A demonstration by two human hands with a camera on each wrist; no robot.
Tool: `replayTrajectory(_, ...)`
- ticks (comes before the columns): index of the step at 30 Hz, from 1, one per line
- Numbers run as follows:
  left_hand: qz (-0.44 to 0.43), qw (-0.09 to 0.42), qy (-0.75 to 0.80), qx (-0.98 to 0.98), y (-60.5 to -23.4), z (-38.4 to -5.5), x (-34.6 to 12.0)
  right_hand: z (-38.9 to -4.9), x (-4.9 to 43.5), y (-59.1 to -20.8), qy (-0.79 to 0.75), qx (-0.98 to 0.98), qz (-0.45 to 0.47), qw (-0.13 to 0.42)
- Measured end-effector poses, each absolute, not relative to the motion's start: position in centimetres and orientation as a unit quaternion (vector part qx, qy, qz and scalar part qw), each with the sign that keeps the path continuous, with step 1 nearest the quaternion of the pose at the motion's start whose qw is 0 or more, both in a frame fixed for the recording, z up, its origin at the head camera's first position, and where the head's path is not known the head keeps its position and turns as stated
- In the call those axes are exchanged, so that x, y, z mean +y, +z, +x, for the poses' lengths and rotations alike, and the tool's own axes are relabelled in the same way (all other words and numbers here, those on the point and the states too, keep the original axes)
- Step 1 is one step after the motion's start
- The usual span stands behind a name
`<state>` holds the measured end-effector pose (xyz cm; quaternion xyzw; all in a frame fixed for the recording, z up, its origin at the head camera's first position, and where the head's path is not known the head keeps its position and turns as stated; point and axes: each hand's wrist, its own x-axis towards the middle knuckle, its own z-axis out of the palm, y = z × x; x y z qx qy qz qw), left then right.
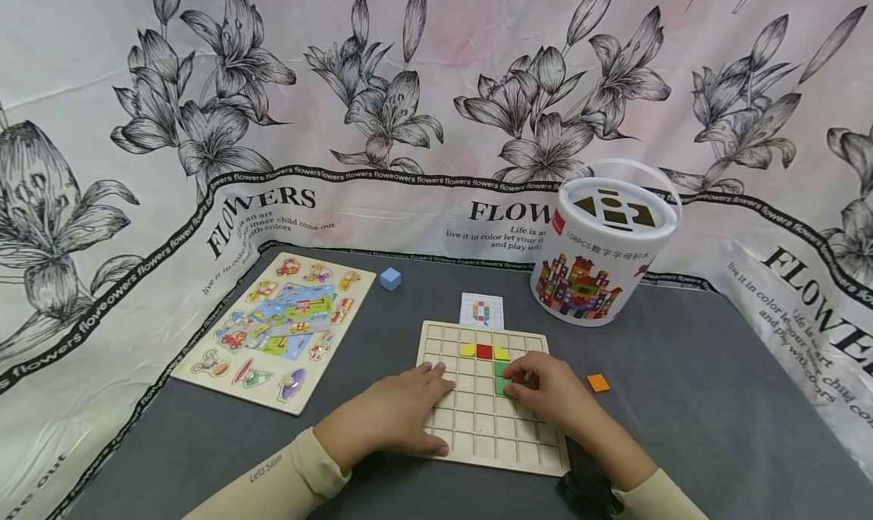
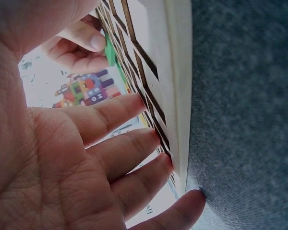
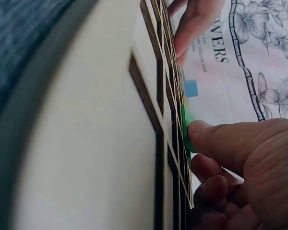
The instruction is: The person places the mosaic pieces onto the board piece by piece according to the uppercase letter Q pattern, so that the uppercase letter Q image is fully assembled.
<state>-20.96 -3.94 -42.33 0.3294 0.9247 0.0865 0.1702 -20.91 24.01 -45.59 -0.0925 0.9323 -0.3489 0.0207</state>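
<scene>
A wooden grid board (image 1: 470,421) lies on the grey table. Near its far edge sit a red square tile (image 1: 484,351) and two yellow tiles with a rounded corner, one on each side (image 1: 467,350). Below the right yellow tile is green in the same column. My right hand (image 1: 555,391) pinches a green tile (image 3: 186,128) between thumb and fingers, low over the grid. My left hand (image 1: 389,410) lies spread along the board's left side, fingertips on the grid and little finger (image 2: 185,208) down at the cloth. A pattern card (image 1: 481,310) showing a coloured letter lies just beyond the board.
An orange square tile (image 1: 597,383) lies right of the board. A white lidded bucket (image 1: 593,270) stands at the back right. At left is a wooden picture puzzle (image 1: 296,399) with cards on it, and a blue cube (image 1: 390,279) sits beyond. A printed curtain (image 1: 409,224) hangs behind.
</scene>
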Motion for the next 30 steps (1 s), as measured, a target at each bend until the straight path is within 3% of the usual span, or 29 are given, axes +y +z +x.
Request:
replayTrajectory(7,0.327,0.173,0.087,0.925,-42.4,-21.0,-4.0,-20.9,24.3,-45.0,-0.342,0.935,-0.091,0.019)
replayTrajectory(13,0.326,0.170,0.090,0.926,-42.4,-20.9,-4.0,-20.9,27.5,-43.3,-0.324,0.944,-0.061,-0.002)
replayTrajectory(22,0.323,0.172,0.089,0.926,-42.2,-20.8,-3.9,-19.7,32.7,-43.6,-0.272,0.955,-0.097,0.068)
replayTrajectory(30,0.325,0.172,0.088,0.926,-42.3,-20.8,-3.9,-19.1,32.5,-43.9,-0.268,0.956,-0.097,0.072)
